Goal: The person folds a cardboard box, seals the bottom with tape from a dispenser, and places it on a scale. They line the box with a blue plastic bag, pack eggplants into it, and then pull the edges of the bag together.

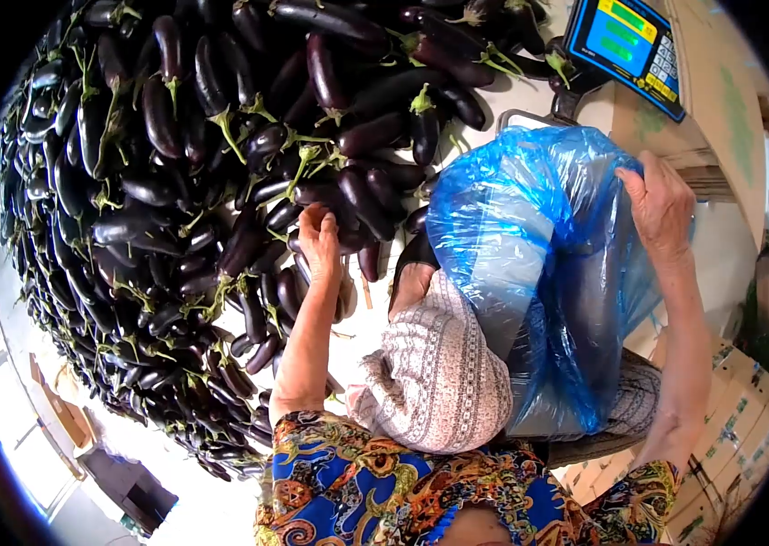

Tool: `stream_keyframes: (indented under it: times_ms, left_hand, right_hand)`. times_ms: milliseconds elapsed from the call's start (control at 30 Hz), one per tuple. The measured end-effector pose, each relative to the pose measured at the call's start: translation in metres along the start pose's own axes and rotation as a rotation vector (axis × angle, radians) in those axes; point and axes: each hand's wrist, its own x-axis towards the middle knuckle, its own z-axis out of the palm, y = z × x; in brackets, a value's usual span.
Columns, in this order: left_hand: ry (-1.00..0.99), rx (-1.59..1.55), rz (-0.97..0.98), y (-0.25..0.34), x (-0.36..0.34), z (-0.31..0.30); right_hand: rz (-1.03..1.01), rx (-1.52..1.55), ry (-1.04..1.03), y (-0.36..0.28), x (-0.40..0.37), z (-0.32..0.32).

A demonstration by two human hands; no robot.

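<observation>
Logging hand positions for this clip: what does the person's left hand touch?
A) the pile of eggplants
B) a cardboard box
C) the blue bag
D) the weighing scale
A: the left hand lies on the pile of eggplants, while the right hand grips the blue bag.

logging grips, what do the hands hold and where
The right hand grips the blue plastic bag at its top edge. The left hand lies on dark purple aubergines; hold unclear.
</observation>
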Motion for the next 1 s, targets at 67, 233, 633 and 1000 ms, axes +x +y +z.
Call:
stream_keyframes:
  times_ms: [67,233,633,1000]
  left_hand:
    - [-0.083,0.147,0.110,-0.032,0.011,-0.001]
    - [-0.065,0.803,0.058,0.011,0.003,0.056]
    - [-0.054,0.114,0.190,0.019,-0.018,0.015]
    - [-1.066,-0.459,-0.062,0.263,-0.124,0.104]
  right_hand:
    - [0.071,-0.012,-0.067,0.000,0.005,0.000]
    - [0.219,0.018,-0.238,0.008,0.018,0.001]
    - [0.183,0.062,-0.270,0.017,0.034,0.015]
    - [0.193,0.349,-0.485,0.066,-0.001,0.096]
